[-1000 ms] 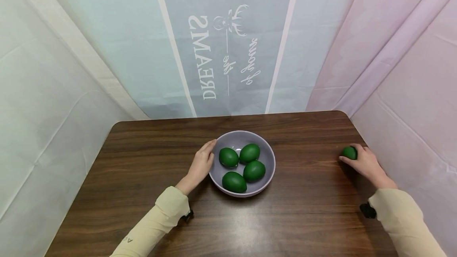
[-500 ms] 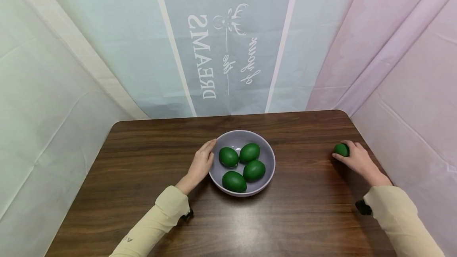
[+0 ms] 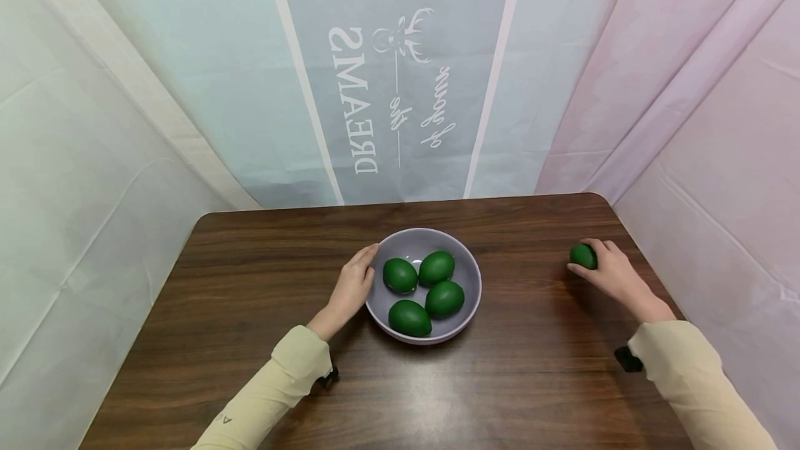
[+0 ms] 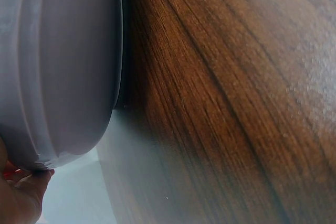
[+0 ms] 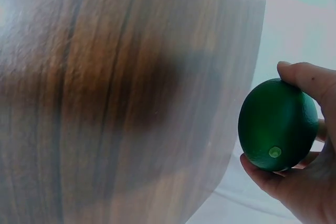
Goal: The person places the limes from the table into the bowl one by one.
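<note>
My right hand (image 3: pixel 615 273) holds a smooth dark green lime (image 3: pixel 583 256) between thumb and fingers, over the right part of the table. In the right wrist view the lime (image 5: pixel 278 124) shows a small pale stem scar, and a shadow falls on the wood away from it. Near the table's middle stands a greyish-purple bowl (image 3: pixel 470 266) with several more limes (image 3: pixel 444 298) in it. My left hand (image 3: pixel 351 287) rests against the bowl's left side, fingers fairly straight. In the left wrist view, fingertips (image 4: pixel 42 179) touch the bowl's outer wall (image 4: pixel 73 66).
The dark wooden table (image 3: pixel 262 283) has a rounded back edge. A pale blue cloth (image 3: pixel 400 179) with white lettering hangs behind it. Light cloth walls (image 3: pixel 719 179) close in the left and right sides.
My right hand has carried its lime leftward and slightly toward the back, away from the table's right edge. The left hand and the bowl have stayed put.
</note>
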Tool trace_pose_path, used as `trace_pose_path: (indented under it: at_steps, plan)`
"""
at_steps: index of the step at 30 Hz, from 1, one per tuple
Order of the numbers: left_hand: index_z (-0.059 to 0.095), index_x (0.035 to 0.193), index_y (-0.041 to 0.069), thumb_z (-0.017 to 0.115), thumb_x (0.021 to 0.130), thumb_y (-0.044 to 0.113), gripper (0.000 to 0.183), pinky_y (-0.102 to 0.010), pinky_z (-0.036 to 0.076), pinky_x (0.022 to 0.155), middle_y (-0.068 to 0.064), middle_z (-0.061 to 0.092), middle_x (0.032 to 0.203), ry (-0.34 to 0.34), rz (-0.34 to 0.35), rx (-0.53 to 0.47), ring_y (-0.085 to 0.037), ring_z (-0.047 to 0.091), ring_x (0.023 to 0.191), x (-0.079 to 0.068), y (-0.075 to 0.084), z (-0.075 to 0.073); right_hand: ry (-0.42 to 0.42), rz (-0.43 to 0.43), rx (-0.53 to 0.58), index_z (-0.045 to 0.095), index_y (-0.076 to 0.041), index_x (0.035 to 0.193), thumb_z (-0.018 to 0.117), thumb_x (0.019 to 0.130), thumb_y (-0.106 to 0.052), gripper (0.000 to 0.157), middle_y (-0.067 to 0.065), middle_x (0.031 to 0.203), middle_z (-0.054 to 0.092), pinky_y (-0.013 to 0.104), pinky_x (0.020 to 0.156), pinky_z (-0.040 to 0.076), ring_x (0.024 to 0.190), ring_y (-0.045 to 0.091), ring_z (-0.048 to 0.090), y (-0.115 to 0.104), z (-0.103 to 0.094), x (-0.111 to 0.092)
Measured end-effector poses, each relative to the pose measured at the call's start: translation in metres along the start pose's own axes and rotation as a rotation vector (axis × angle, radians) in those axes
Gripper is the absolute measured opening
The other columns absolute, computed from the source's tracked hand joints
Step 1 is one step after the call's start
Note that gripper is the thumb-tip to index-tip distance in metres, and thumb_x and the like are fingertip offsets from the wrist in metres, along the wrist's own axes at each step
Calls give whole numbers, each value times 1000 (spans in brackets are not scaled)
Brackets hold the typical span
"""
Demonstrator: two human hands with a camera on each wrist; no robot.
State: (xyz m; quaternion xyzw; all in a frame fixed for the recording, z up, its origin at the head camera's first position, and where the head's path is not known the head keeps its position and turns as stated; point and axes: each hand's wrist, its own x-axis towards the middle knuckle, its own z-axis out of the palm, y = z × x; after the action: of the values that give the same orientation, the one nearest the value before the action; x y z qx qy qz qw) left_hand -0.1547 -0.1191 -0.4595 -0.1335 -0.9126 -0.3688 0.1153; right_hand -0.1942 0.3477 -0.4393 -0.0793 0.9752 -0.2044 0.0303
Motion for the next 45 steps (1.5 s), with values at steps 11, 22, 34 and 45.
trace_pose_path:
  at_steps: [11, 22, 34, 45]
  plan:
    - [49, 129, -3, 48, 87, -5, 41, -41, 41, 96, -20, 49, 130, 1, -6, -3, -29, 46, 120, 0, 0, 1, 15, -59, -4, 35, 8, 129, 59, 87, -35, 65, 34, 115, 37, 51, 61, 45, 88, 45, 48, -20, -2, 2]
    - [49, 128, -6, 48, 87, -5, 41, -42, 41, 96, -20, 49, 129, 8, 5, -4, -29, 46, 120, -1, -1, 2, 0, -109, 10, 35, 7, 131, 59, 87, -35, 65, 33, 116, 38, 52, 64, 45, 91, 44, 49, -40, -4, 2]
    - [49, 128, -5, 48, 87, -6, 41, -42, 40, 97, -20, 48, 130, 4, -5, -4, -29, 45, 121, -1, -1, 2, 38, -189, -15, 37, 5, 131, 62, 86, -31, 62, 30, 117, 41, 53, 66, 45, 94, 43, 48, -59, -5, 3]
    - [49, 128, -5, 48, 87, -5, 41, -42, 41, 96, -19, 48, 130, 4, -7, -5, -29, 45, 121, -1, -1, 2, 53, -247, 1, 41, 3, 130, 64, 85, -27, 59, 27, 114, 44, 50, 66, 45, 92, 40, 49, -77, -2, 4]
